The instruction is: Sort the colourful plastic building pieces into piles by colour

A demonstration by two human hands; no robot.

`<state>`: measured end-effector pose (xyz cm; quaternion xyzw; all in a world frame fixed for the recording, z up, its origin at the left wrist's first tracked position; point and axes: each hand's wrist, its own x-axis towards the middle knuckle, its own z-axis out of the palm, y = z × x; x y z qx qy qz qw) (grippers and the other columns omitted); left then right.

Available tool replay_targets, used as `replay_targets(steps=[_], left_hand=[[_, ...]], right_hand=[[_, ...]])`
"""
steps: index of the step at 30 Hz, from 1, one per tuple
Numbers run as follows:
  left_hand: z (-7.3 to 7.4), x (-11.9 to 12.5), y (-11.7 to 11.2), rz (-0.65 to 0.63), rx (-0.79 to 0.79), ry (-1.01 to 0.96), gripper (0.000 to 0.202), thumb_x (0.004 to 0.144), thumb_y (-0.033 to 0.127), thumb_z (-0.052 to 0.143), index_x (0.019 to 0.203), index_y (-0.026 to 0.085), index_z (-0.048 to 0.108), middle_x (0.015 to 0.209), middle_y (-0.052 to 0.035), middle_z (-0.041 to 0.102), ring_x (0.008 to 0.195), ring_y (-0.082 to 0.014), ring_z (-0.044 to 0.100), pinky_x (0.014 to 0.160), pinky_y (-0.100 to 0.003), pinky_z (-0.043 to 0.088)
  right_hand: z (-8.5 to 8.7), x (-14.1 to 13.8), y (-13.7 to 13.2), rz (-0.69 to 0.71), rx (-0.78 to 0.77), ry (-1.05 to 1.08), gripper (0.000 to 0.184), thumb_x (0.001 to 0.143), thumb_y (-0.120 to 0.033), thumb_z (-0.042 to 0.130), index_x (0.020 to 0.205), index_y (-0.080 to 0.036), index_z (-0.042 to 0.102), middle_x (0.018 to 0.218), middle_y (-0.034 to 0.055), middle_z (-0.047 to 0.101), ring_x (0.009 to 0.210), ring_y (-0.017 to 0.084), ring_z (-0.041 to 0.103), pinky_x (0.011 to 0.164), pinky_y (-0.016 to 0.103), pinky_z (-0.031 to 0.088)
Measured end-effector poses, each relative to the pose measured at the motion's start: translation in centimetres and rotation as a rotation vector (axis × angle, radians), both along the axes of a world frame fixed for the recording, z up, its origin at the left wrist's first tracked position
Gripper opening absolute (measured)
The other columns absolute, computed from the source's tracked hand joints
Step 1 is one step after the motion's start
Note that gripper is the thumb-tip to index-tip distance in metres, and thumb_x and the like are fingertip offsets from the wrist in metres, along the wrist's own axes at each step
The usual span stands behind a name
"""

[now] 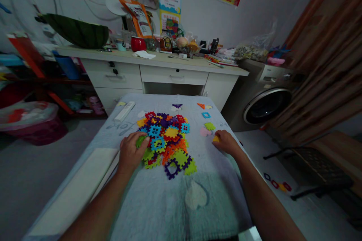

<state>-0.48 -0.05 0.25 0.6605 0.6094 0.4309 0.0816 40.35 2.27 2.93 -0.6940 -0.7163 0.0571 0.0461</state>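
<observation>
A heap of flat, colourful interlocking plastic pieces (166, 141) lies in the middle of a table covered by a pale blue towel (169, 203). My left hand (131, 152) rests at the heap's left edge, fingers curled around a green piece (139, 141). My right hand (226, 142) lies to the right of the heap, fingers closed on a small yellow piece (215, 139). A pink piece (204, 132) and a light green piece (209, 125) lie just left of that hand. A blue piece (206, 115), an orange piece (201, 105) and a purple piece (177, 106) lie further back.
A white slab (85, 180) lies along the table's left edge, a white stick-like object (125, 111) at the back left. Behind stand a cluttered desk (158, 67) and a washing machine (263, 98). Loose pieces (277, 184) lie on the floor at right, near a dark chair (319, 169).
</observation>
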Motion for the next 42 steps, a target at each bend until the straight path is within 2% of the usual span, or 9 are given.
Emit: replay_targets(steps=[4, 8, 11, 19, 23, 28, 32, 38, 42], left_hand=[[0.0, 0.0, 0.1, -0.008, -0.013, 0.0, 0.031, 0.088, 0.048, 0.048, 0.096, 0.023, 0.064, 0.106, -0.0049, 0.067, 0.107, -0.0249, 0.06, 0.099, -0.042, 0.042], [0.1, 0.1, 0.2, -0.006, -0.015, -0.003, 0.031, 0.087, 0.048, 0.048, 0.096, 0.023, 0.064, 0.106, -0.0054, 0.067, 0.107, -0.0252, 0.06, 0.099, -0.042, 0.041], [0.2, 0.2, 0.2, -0.003, -0.019, 0.0, 0.03, 0.088, 0.047, 0.048, 0.096, 0.023, 0.064, 0.106, -0.0053, 0.068, 0.106, -0.0251, 0.061, 0.099, -0.042, 0.041], [0.2, 0.0, 0.2, 0.002, -0.02, 0.004, 0.031, 0.088, 0.048, 0.048, 0.096, 0.023, 0.065, 0.105, -0.0056, 0.068, 0.106, -0.0258, 0.061, 0.098, -0.042, 0.041], [0.2, 0.0, 0.2, -0.003, -0.017, 0.012, 0.032, 0.088, 0.048, 0.048, 0.096, 0.023, 0.065, 0.104, -0.0058, 0.068, 0.105, -0.0259, 0.061, 0.098, -0.043, 0.041], [0.3, 0.0, 0.1, -0.008, -0.011, 0.006, 0.031, 0.088, 0.048, 0.048, 0.096, 0.023, 0.064, 0.105, -0.0055, 0.068, 0.106, -0.0263, 0.061, 0.099, -0.045, 0.04], [0.3, 0.1, 0.0, -0.009, -0.008, 0.012, 0.031, 0.088, 0.048, 0.048, 0.096, 0.023, 0.064, 0.106, -0.0058, 0.068, 0.107, -0.0274, 0.061, 0.1, -0.047, 0.039], [0.5, 0.1, -0.2, -0.008, -0.012, 0.006, 0.029, 0.088, 0.047, 0.048, 0.095, 0.024, 0.064, 0.103, -0.0056, 0.069, 0.104, -0.0273, 0.062, 0.098, -0.047, 0.041], [0.6, 0.0, -0.3, 0.004, -0.004, -0.011, 0.031, 0.087, 0.048, 0.049, 0.094, 0.023, 0.065, 0.102, -0.0053, 0.069, 0.103, -0.0269, 0.062, 0.097, -0.045, 0.043]], right_hand=[[0.6, -0.5, 0.7, -0.105, -0.035, -0.049, 0.044, 0.081, -0.051, 0.063, 0.109, -0.017, 0.061, 0.105, 0.013, 0.064, 0.093, 0.024, 0.062, 0.077, 0.032, 0.043], [1.0, -1.6, 2.7, -0.154, 0.027, -0.069, 0.056, 0.08, -0.06, 0.06, 0.113, -0.016, 0.06, 0.113, 0.018, 0.062, 0.105, 0.03, 0.059, 0.083, 0.036, 0.044], [0.6, -2.6, 4.4, -0.182, 0.079, -0.04, 0.06, 0.081, -0.058, 0.061, 0.122, -0.015, 0.057, 0.116, 0.0191, 0.062, 0.107, 0.031, 0.059, 0.085, 0.037, 0.045], [-0.3, -2.4, 6.0, -0.318, 0.122, 0.007, 0.05, 0.083, -0.049, 0.06, 0.119, -0.015, 0.056, 0.112, 0.0182, 0.062, 0.103, 0.028, 0.061, 0.08, 0.033, 0.046], [0.3, -1.5, 5.3, -0.308, 0.099, 0.002, 0.059, 0.081, -0.054, 0.062, 0.122, -0.013, 0.054, 0.117, 0.0207, 0.059, 0.109, 0.03, 0.059, 0.084, 0.035, 0.046], [0.9, 0.0, 2.4, -0.209, 0.007, 0.022, 0.065, 0.077, -0.058, 0.065, 0.122, -0.013, 0.053, 0.114, 0.0174, 0.061, 0.106, 0.027, 0.06, 0.083, 0.033, 0.045], [0.4, 0.3, 0.0, -0.143, -0.061, 0.009, 0.058, 0.074, -0.051, 0.07, 0.117, -0.016, 0.055, 0.111, 0.0144, 0.063, 0.099, 0.026, 0.062, 0.08, 0.032, 0.045], [-0.3, 0.5, -0.7, -0.178, -0.003, 0.009, 0.049, 0.079, -0.049, 0.064, 0.115, -0.016, 0.056, 0.109, 0.0137, 0.062, 0.095, 0.024, 0.063, 0.078, 0.032, 0.045], [0.5, 0.2, -0.6, -0.191, 0.036, -0.044, 0.054, 0.076, -0.055, 0.067, 0.113, -0.016, 0.059, 0.11, 0.0162, 0.061, 0.103, 0.029, 0.06, 0.084, 0.036, 0.045]])
